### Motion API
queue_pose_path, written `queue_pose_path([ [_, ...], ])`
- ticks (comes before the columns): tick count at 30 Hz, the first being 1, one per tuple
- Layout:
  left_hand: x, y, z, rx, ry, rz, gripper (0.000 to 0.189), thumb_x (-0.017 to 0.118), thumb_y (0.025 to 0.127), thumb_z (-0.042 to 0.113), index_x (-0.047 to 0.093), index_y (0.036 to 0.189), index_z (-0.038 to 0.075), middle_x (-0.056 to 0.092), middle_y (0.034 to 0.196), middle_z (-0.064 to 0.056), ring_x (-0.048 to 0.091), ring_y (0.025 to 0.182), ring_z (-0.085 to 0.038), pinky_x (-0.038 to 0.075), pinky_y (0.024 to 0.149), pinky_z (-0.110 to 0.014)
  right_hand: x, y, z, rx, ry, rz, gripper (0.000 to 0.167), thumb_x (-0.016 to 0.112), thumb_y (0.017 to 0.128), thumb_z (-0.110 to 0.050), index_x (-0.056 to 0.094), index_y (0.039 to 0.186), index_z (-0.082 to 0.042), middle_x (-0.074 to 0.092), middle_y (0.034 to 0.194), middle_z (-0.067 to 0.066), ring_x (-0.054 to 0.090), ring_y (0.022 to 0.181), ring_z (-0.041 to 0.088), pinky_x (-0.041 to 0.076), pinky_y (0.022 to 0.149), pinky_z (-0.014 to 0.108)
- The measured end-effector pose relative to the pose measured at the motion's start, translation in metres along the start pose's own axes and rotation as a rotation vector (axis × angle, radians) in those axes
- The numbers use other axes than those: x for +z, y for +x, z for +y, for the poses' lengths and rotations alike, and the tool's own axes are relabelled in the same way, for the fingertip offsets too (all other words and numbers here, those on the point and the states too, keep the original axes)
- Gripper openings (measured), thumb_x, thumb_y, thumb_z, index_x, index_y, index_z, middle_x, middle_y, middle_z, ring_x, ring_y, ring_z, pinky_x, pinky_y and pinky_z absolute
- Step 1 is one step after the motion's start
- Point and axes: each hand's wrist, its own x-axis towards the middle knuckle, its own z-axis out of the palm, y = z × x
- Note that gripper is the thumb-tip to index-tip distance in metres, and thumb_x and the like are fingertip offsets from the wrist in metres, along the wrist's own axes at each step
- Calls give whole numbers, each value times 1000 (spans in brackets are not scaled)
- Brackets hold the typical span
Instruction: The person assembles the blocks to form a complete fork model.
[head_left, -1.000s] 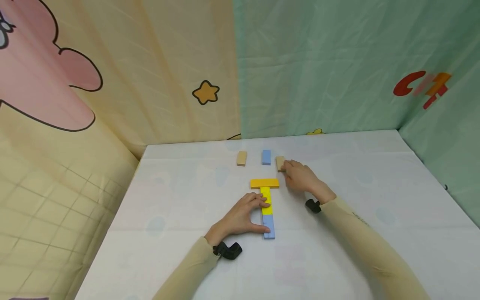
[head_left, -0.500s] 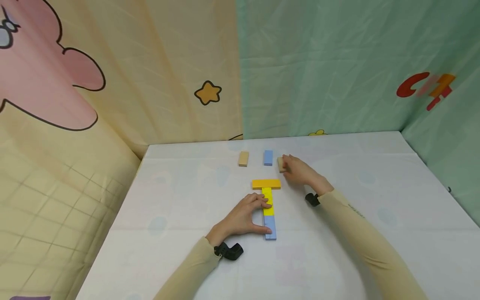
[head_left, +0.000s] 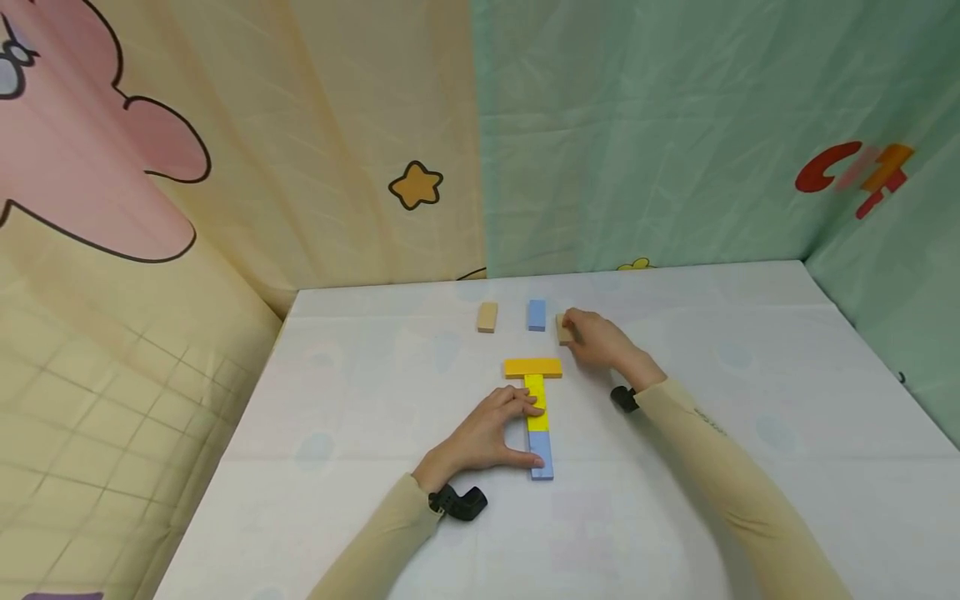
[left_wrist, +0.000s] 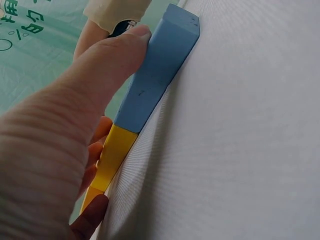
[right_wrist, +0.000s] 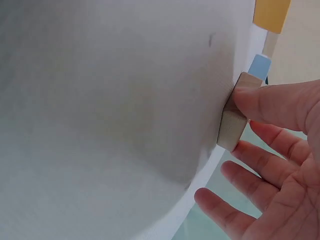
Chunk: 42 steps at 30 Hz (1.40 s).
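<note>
In the head view, an orange block (head_left: pixel 533 368) lies crosswise at the top of a yellow section (head_left: pixel 539 422) and a blue block (head_left: pixel 541 448), together a T shape. My left hand (head_left: pixel 483 433) rests on this column from the left. Its thumb touches the blue block (left_wrist: pixel 155 70) and its fingers reach the yellow section (left_wrist: pixel 114 155). Farther back, my right hand (head_left: pixel 600 340) pinches a wooden block (head_left: pixel 562 333) lying on the cloth. In the right wrist view, the thumb presses the wooden block (right_wrist: pixel 231 131), with the other fingers spread behind it.
Another wooden block (head_left: pixel 487 317) and a separate blue block (head_left: pixel 537 316) lie in a row left of my right hand. A white cloth covers the table (head_left: pixel 360 383). Patterned curtains (head_left: pixel 645 150) stand along its back and sides.
The right hand's fingers shift slightly over the wooden block; the block stays in about the same place. The left hand keeps its position on the column. The whole view shifts slightly.
</note>
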Motion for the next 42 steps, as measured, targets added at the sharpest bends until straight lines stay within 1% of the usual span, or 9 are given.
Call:
queue_pose_path([
  [9, -1, -1, 1, 14, 14, 3, 69, 75, 69, 60, 61, 123, 19, 46, 130, 3, 37, 126, -13, 29, 106, -30, 1, -6, -4, -25, -33, 16, 28, 66, 88, -6, 53, 112, 1, 59, 107, 20, 56, 95, 32, 47, 86, 45],
  [14, -1, 0, 1, 17, 13, 5, 68, 76, 69, 59, 62, 123, 19, 47, 129, 4, 37, 125, -12, 30, 106, -30, -1, -8, -3, 5, -3, -12, 31, 68, 86, -7, 53, 113, 0, 57, 113, 21, 53, 101, 33, 44, 90, 47],
  [20, 0, 0, 0, 21, 6, 6, 67, 75, 70, 59, 61, 122, 19, 46, 130, 4, 37, 126, -12, 30, 106, -31, -1, -9, -1, 22, 24, -28, 31, 67, 86, -7, 53, 113, -1, 57, 113, 22, 53, 99, 32, 45, 89, 46],
  [27, 0, 0, -1, 13, -1, 7, 67, 75, 70, 59, 61, 122, 19, 47, 130, 4, 36, 127, -13, 29, 106, -32, 0, -9, -2, -23, 36, -8, 34, 70, 84, -9, 53, 112, 1, 58, 111, 20, 53, 100, 32, 44, 89, 45],
  [32, 0, 0, -2, 17, 5, 7, 67, 76, 70, 59, 61, 122, 19, 47, 130, 4, 36, 127, -12, 29, 106, -32, 2, -10, -3, -28, 47, -13, 35, 69, 86, -10, 53, 115, 1, 56, 117, 20, 52, 105, 32, 43, 92, 46],
  [36, 1, 0, -2, 19, 3, 11, 67, 76, 69, 58, 62, 122, 19, 47, 129, 4, 36, 126, -12, 29, 106, -31, 2, -12, -2, -47, 48, -12, 34, 69, 86, -10, 55, 115, 1, 55, 121, 20, 51, 110, 33, 41, 96, 47],
  [42, 2, 1, -3, 29, -5, 12, 67, 76, 70, 58, 61, 122, 19, 46, 129, 3, 37, 126, -12, 29, 106, -30, 1, -15, -3, -38, 76, -19, 35, 71, 84, -9, 56, 114, -1, 54, 121, 20, 50, 113, 34, 39, 98, 48],
])
